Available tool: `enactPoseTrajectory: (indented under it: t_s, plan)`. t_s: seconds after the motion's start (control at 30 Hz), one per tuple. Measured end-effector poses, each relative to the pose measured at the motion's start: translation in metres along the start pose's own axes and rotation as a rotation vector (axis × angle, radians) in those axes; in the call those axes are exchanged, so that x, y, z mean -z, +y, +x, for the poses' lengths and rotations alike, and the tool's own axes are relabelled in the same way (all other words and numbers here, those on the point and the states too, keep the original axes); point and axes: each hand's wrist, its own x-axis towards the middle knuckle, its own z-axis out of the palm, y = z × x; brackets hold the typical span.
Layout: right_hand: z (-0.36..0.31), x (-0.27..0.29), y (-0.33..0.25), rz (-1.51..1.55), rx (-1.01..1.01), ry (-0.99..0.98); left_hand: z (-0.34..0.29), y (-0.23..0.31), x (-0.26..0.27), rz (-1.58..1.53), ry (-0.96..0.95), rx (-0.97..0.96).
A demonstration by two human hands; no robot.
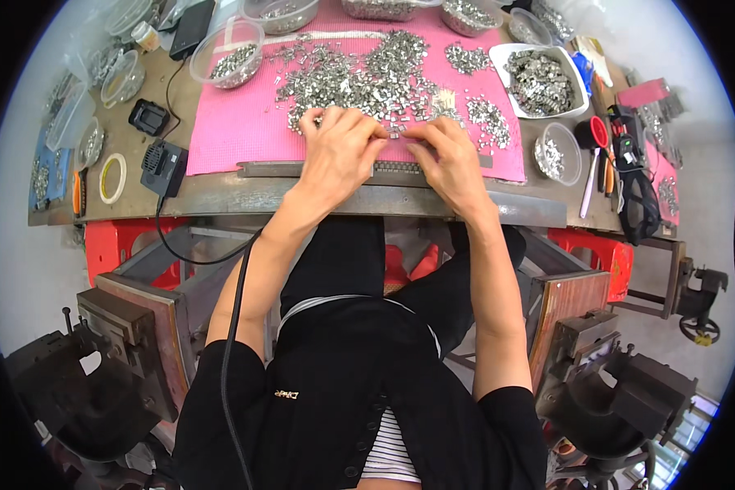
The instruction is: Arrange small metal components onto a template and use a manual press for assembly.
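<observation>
Silver pieces [347, 86] are lying on pink mat [220, 147]; left hand [340, 155] and right hand [452, 163] are curling inward, grip closure and contents unclear; light pinching is likely best.

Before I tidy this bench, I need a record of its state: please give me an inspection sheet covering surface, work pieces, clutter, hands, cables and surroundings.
Surface: pink mat on a bench, metal strip along the mat's near edge.
Work pieces: small metal parts heaped loose; more in plastic tubs.
Clutter: tape roll and black adapter at left.
Hands: left hand and right hand, fingertips close together near the strip; grip unclear.
Cables: black cable droops over the front edge.
Surroundings: red stools below the bench.
</observation>
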Motion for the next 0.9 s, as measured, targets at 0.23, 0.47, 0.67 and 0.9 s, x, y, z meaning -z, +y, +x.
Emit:
enactPoseTrajectory:
  t_s: [0.23, 0.47, 0.67, 0.9]
  plan:
    - [0.015, -0.021, 0.013, 0.037, -0.059, -0.081, 0.012, -0.004, -0.015, 0.099, -0.032, -0.011]
    - [0.017, -0.024, 0.012, -0.164, 0.080, -0.030, 0.019, -0.012, -0.014, -0.041, -0.123, 0.021]
    - [0.010, -0.014, 0.002, -0.070, 0.056, -0.066, 0.014, -0.007, 0.012, -0.110, -0.159, 0.039]
    - [-0.013, -0.018, -0.024, 0.028, 0.050, -0.093, -0.016, -0.001, 0.022, -0.144, -0.152, 0.021]
